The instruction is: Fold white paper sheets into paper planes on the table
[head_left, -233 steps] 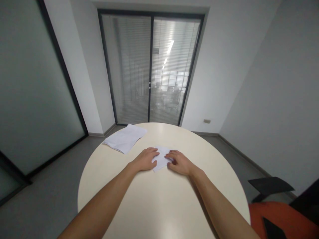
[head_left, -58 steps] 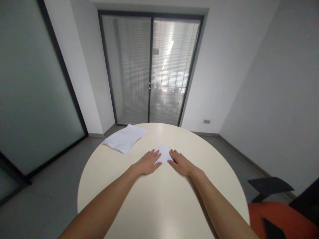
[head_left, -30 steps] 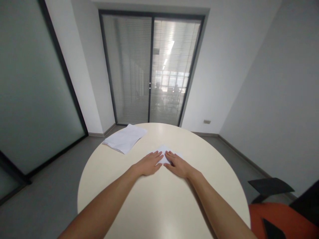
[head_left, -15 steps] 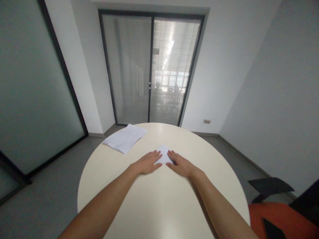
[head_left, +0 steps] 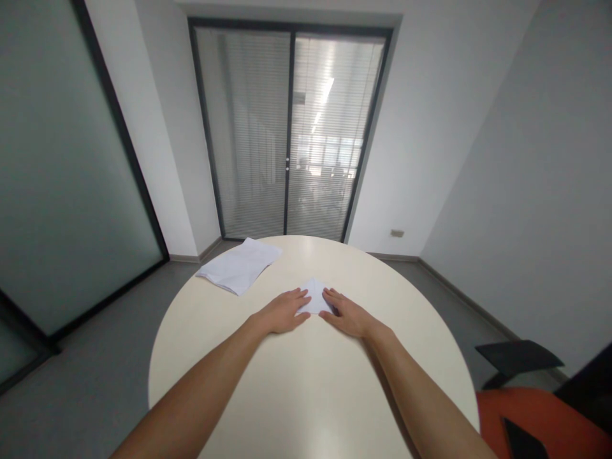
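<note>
**Left hand (head_left: 285, 312) and right hand (head_left: 348, 314) lying flat at folded paper (head_left: 314, 296)**

Far left: dark-framed frosted panel (head_left: 71, 166) standing beside the grey floor (head_left: 109, 376). Larger white paper (head_left: 240, 264) lying at the far left edge of the round, cream surface (head_left: 306, 382), well apart from the folded piece.

Left hand reaching in palm down; fingertips resting on the paper's left side, thumb pointing inward by its near edge. Grip being released, fingers stretching out straight.

Folded paper lying flat near the far middle of the surface, between the 2 hands, its peak pointing away from the person. Behind it, 2 glazed panels with blinds (head_left: 253, 140) standing.

Right hand mirroring: palm down, fingertips covering the paper's right side, thumb angling inward. Grip being released too, fingers clasping nothing.

Farther right: wall plate (head_left: 396, 233) sitting low on the wall (head_left: 430, 127); chair (head_left: 530, 414) with orange-red seat and black armrests standing beside the surface.
</note>
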`<state>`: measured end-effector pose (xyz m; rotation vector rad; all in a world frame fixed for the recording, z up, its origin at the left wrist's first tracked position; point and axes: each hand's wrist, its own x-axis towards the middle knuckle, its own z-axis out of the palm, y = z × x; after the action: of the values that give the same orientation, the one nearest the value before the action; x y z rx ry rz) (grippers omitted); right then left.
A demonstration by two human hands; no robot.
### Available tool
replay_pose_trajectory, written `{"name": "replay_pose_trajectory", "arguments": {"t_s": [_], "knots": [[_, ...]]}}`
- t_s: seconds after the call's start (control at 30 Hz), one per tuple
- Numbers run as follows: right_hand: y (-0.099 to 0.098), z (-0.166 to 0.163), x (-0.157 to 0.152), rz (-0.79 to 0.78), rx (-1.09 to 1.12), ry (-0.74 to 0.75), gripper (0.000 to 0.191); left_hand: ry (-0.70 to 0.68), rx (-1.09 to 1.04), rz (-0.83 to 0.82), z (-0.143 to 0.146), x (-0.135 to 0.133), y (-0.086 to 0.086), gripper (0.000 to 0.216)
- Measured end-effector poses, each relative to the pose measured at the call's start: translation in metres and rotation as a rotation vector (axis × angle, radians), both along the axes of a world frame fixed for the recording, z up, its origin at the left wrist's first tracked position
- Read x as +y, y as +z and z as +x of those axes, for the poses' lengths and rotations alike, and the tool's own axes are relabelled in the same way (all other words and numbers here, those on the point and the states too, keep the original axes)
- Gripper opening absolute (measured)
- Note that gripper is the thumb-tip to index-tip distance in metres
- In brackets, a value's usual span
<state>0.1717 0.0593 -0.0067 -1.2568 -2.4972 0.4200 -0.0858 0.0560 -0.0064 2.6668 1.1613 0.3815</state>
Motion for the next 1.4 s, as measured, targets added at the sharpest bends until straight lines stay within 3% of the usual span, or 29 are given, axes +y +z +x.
{"name": "replay_pose_trajectory", "arguments": {"t_s": [0.43,0.73,1.1,1.4], "knots": [[-0.002,0.001,0.0,0.017,0.001,0.003,0.073,-0.002,-0.057,0.064,-0.001,0.0,0.004,0.043],[0.001,0.002,0.002,0.001,-0.014,0.009,0.057,0.037,-0.098,0.069,0.002,0.001,0.003,0.046],[0.006,-0.013,-0.003,0.074,-0.026,0.098,0.046,0.022,-0.032,0.175,0.006,-0.002,0.005,0.034],[0.007,-0.002,0.0,0.075,0.009,0.035,0.046,0.157,0.0,0.212,-0.008,0.011,-0.003,0.033]]}}
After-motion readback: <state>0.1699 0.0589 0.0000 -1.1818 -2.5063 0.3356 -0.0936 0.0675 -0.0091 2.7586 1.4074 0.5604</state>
